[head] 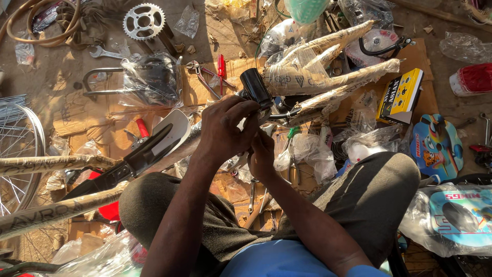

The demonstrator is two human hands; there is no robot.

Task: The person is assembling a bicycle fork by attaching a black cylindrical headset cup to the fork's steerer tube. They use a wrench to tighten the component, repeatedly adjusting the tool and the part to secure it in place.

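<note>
Wheel: a spoked wheel [18,149] sits at the far left edge, on the ground.
Wrapped tubes: two paper-wrapped tubes [51,208] run in from the lower left, crossing over the left knee.
Mudguard: a white mudguard [177,128] with a black strap across it lies just left of the hands.
Sprocket: a toothed sprocket [143,20] rests up top, with a spanner [105,52] near it, well apart from the work.
Pliers and screwdriver: pliers [201,77] and a red-handled screwdriver [221,69] lie on the cardboard [205,92], just beyond the hands.
Left hand: the left hand [225,128] is curled over the frame's black tube end, fingers closed on it.
Right hand: the right hand [262,156] sits just below, touching the left, fingers pinched tight on something small; what it is I cannot tell.
Frame: the paper-wrapped frame [328,72] fans out to the upper right from its black tube [255,87], held up above the clutter.
Plastic bags: crumpled bags [307,151] crowd the space right of the hands.
Box: a yellow and black box [401,95] lies beside the frame's far end.
Colourful discs: printed discs [438,146] sit at the right, by the right knee.
</note>
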